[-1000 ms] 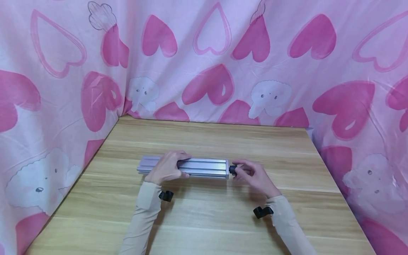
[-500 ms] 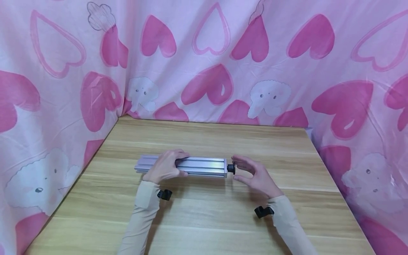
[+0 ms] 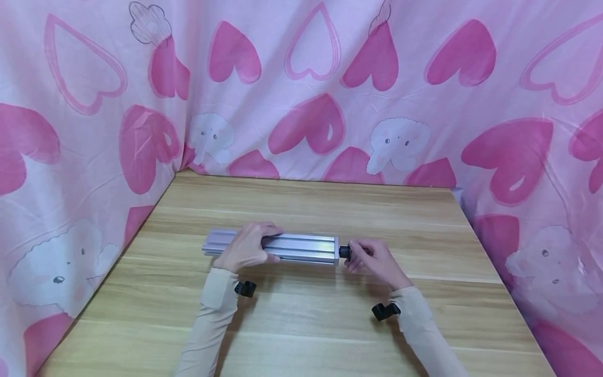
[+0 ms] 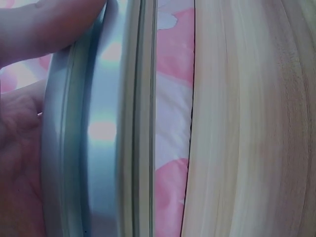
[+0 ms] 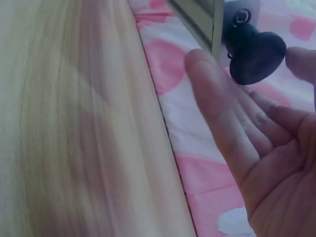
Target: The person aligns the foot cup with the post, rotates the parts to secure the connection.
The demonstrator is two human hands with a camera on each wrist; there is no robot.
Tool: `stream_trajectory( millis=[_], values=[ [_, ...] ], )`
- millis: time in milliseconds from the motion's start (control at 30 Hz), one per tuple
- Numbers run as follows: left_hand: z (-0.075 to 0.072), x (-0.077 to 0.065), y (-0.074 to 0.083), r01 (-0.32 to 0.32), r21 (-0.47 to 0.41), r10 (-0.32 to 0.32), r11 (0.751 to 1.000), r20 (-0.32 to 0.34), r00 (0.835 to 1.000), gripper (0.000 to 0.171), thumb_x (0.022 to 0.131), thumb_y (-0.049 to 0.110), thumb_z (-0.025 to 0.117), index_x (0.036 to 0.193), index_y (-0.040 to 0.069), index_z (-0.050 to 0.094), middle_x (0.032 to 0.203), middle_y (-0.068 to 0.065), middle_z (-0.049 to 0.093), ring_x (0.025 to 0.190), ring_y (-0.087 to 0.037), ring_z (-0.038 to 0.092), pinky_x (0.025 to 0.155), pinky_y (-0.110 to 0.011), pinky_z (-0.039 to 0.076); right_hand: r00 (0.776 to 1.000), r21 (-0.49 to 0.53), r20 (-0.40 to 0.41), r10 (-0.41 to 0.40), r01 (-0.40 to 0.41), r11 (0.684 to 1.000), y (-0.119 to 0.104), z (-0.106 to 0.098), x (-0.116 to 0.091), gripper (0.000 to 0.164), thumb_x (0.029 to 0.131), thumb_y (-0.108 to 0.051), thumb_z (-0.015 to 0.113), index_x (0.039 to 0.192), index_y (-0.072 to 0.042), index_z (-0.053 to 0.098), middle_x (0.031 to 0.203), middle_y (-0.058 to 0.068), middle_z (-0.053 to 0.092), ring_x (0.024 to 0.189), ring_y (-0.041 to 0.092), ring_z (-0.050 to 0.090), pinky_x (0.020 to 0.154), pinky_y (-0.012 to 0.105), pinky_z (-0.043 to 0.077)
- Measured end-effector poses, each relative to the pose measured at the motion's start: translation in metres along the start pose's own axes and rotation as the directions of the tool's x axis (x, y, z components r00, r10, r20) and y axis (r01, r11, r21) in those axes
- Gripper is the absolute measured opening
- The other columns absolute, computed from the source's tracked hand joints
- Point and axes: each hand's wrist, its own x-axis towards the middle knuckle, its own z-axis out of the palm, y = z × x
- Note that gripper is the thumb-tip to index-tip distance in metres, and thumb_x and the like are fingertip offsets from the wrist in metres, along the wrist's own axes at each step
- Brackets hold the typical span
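Note:
A silver grooved aluminium profile [image 3: 301, 246] lies sideways before me, apparently raised a little off the table. My left hand [image 3: 247, 247] grips it near its middle from above. In the left wrist view, a finger [image 4: 44, 27] and the palm wrap the profile [image 4: 103, 123]. At its right end, a black round knob [image 3: 345, 252] with a flared disc sticks out from an end plate. My right hand [image 3: 374, 262] has its fingers bent at this knob. The right wrist view puts the knob [image 5: 259, 58] between fingertips, one at its rim; how firmly they pinch is unclear.
The wood-grain table [image 3: 301, 319] spreads all round the profile. A pink heart-patterned cloth [image 3: 306, 63] hangs behind and along both sides. Black wrist mounts [image 3: 386, 311] sit on both sleeves.
Half a second ago the right fingers were spread apart around the knob; now they have come together on it. The profile has shifted very slightly right, with the left hand keeping its grip.

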Motion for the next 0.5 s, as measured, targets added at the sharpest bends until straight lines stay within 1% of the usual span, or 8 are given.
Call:
stream_trajectory(
  millis=[33,100,133,167,233,333,400,500],
  values=[
    [-0.0001,-0.0001,-0.0001,0.000,-0.007,0.000,1.000,0.001,1.000,0.066,0.069,0.031,0.088,0.127,0.006,0.070,0.124,-0.011,0.072,0.117,-0.027,0.066,0.102,-0.047,0.052,1.000,-0.020,-0.001,-0.003,0.002,1.000,-0.0006,-0.0005,-0.0009,0.036,0.105,-0.031,0.053,0.110,0.001,0.070,0.093,0.017,0.076,0.077,0.028,0.075,0.071,0.035,0.062],
    [-0.0007,-0.0006,-0.0008,0.011,-0.020,-0.011,1.000,0.001,1.000,0.066,0.069,0.029,0.088,0.128,0.005,0.070,0.126,-0.011,0.071,0.118,-0.028,0.066,0.103,-0.048,0.051,1.000,-0.051,-0.005,-0.011,0.011,0.999,-0.0023,-0.0013,-0.0034,0.034,0.101,-0.030,0.062,0.123,-0.004,0.067,0.107,0.014,0.076,0.090,0.026,0.075,0.079,0.030,0.061],
    [-0.0011,-0.0009,-0.0012,0.016,-0.023,-0.016,1.000,0.001,1.000,0.066,0.069,0.028,0.087,0.128,0.006,0.070,0.126,-0.011,0.071,0.119,-0.028,0.065,0.104,-0.048,0.050,1.000,-0.059,-0.005,-0.022,0.022,0.998,-0.0039,-0.0015,-0.0050,0.038,0.098,-0.027,0.066,0.131,-0.008,0.064,0.116,0.013,0.074,0.097,0.025,0.074,0.084,0.031,0.060],
    [-0.0015,-0.0011,-0.0016,0.020,-0.023,-0.020,1.000,0.001,1.000,0.066,0.069,0.028,0.087,0.128,0.006,0.070,0.126,-0.011,0.071,0.120,-0.028,0.065,0.104,-0.048,0.050,0.999,-0.064,-0.004,-0.040,0.039,0.997,-0.0048,-0.0017,-0.0060,0.044,0.095,-0.025,0.071,0.136,-0.011,0.061,0.124,0.013,0.071,0.103,0.024,0.073,0.090,0.031,0.058],
    [-0.0016,-0.0013,-0.0025,0.024,-0.021,-0.024,0.999,-0.001,1.000,0.065,0.069,0.027,0.087,0.128,0.006,0.070,0.127,-0.011,0.071,0.120,-0.028,0.065,0.104,-0.048,0.050,0.996,-0.056,0.001,-0.084,0.084,0.995,-0.0051,-0.0020,-0.0068,0.057,0.089,-0.016,0.077,0.143,-0.016,0.056,0.136,0.015,0.064,0.112,0.024,0.070,0.096,0.034,0.056],
    [-0.0011,-0.0015,-0.0035,0.020,-0.012,-0.020,1.000,-0.004,1.000,0.065,0.069,0.028,0.088,0.128,0.007,0.070,0.127,-0.010,0.071,0.119,-0.028,0.065,0.103,-0.048,0.051,0.989,-0.040,0.003,-0.145,0.145,0.989,-0.0026,-0.0017,-0.0056,0.062,0.085,-0.004,0.079,0.141,-0.019,0.057,0.140,0.019,0.060,0.114,0.023,0.069,0.099,0.042,0.054],
    [-0.0005,-0.0016,-0.0038,0.013,-0.008,-0.013,1.000,-0.006,1.000,0.064,0.069,0.029,0.088,0.127,0.007,0.071,0.126,-0.010,0.071,0.118,-0.028,0.066,0.102,-0.048,0.051,0.987,-0.049,-0.004,-0.163,0.162,0.986,-0.0007,-0.0019,-0.0048,0.060,0.085,-0.002,0.078,0.139,-0.019,0.059,0.136,0.017,0.063,0.112,0.022,0.070,0.099,0.041,0.054],
    [-0.0001,-0.0016,-0.0038,0.007,-0.004,-0.007,1.000,-0.005,1.000,0.065,0.069,0.029,0.089,0.127,0.007,0.071,0.125,-0.010,0.072,0.115,-0.027,0.066,0.100,-0.048,0.052,0.990,-0.061,-0.014,-0.137,0.136,0.989,-0.0011,-0.0019,-0.0055,0.053,0.086,-0.008,0.079,0.135,-0.018,0.062,0.127,0.010,0.069,0.108,0.020,0.071,0.096,0.037,0.056]
  ],
)
